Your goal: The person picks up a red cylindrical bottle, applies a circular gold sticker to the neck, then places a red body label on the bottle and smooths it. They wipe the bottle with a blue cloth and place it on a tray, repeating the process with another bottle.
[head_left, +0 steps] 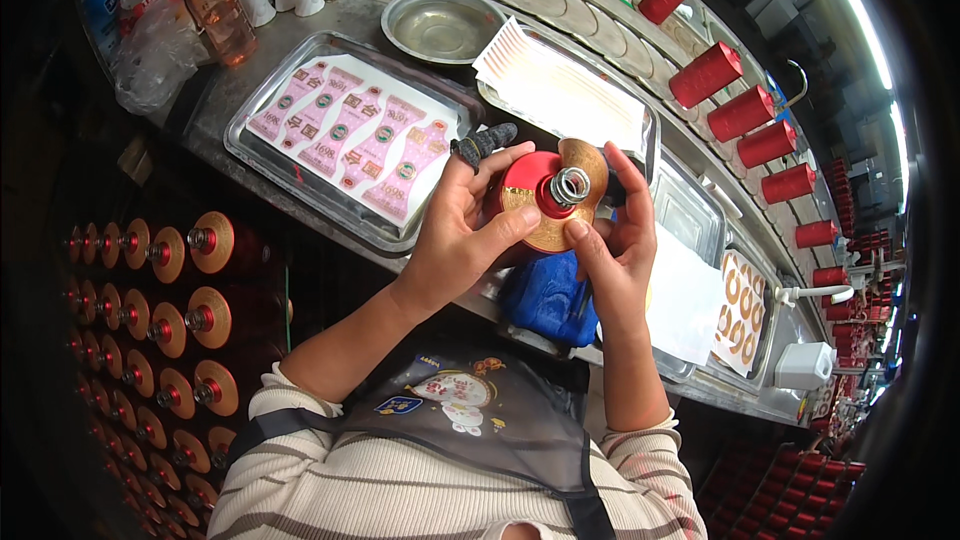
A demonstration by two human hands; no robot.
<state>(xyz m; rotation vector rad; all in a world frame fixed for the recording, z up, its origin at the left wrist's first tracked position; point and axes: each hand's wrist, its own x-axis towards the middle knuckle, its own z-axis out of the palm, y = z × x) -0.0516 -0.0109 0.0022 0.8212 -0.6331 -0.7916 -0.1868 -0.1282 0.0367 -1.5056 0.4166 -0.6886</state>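
A red bottle is held in front of me, its open threaded glass neck facing up toward me. Around the neck curves a gold ring-shaped label; part of it lies on the shoulder, and one end stands up loose on the right. My left hand grips the bottle's left side, thumb on the shoulder by the label. A black cover wraps one of its fingers. My right hand closes on the right side, its thumb pressing the label's lower right part. The bottle's lower body is mostly hidden.
A tray with pink printed labels, a metal bowl and a tray of white sheets lie beyond. Gold ring labels sit at right. Blue cloth is below the bottle. Finished-looking bottles stand left; red bottles line the conveyor.
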